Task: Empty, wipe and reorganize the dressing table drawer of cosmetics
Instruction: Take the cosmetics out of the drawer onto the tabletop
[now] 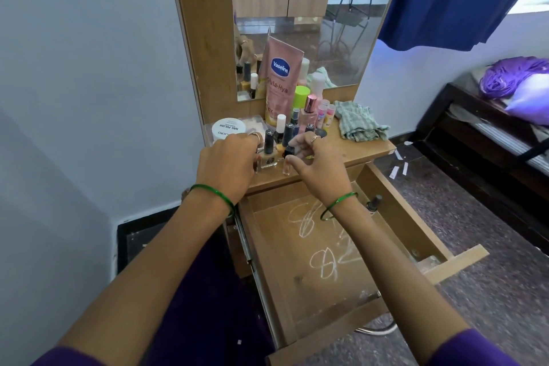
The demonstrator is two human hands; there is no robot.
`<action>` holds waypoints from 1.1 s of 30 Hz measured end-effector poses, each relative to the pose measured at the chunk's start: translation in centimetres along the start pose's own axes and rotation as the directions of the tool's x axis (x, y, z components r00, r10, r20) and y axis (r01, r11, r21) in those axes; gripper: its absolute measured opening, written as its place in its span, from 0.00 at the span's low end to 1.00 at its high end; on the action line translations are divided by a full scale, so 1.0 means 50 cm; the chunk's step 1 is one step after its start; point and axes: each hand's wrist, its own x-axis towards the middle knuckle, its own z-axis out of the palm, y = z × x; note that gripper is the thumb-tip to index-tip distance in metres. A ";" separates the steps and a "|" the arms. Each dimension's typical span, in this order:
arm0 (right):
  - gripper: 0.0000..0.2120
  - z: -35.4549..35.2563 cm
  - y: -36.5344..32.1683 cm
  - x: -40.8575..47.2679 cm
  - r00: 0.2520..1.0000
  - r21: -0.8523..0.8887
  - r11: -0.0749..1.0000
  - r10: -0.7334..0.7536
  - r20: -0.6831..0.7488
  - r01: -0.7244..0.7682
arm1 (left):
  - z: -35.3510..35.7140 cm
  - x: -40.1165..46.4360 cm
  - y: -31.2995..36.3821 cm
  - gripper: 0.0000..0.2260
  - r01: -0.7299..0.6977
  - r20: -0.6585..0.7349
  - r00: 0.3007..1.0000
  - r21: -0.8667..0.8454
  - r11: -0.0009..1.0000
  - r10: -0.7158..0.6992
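The wooden drawer [416, 235] is pulled out, its floor marked with white scribbles; one dark-capped bottle [373, 204] lies at its back right corner. On the dressing table top [356, 151] stand several nail polish bottles [269, 145], a pink Vaseline tube [280, 74] and small perfume bottles [309, 113]. My right hand [315, 163] pinches a small clear vial with a black cap [287, 160] at the table's front edge. My left hand [228, 163] has its fingers curled around another small bottle [258, 165] beside the polishes.
A white nail polish remover tub [228, 128] sits in a clear tray at the left. A checked cloth [361, 122] lies crumpled on the table's right. A mirror [297, 24] rises behind. Bed [490, 134] at the right, wall at the left.
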 end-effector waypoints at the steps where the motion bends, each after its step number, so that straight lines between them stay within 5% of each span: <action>1: 0.08 0.001 0.000 -0.001 1.000 -0.003 1.000 0.001 -0.005 -0.001 | -0.001 0.000 0.000 0.10 0.001 0.002 1.000 0.004 1.000 -0.001; 13: 0.16 0.010 0.006 -0.007 0.999 0.014 1.000 0.024 0.027 -0.025 | 0.005 -0.005 0.001 0.14 -0.020 -0.055 0.998 -0.057 0.998 0.017; 33: 0.20 0.032 0.033 -0.019 0.999 0.024 1.000 -0.008 0.032 0.007 | 0.034 -0.038 0.023 0.03 -0.214 -0.248 0.953 -0.140 0.967 0.175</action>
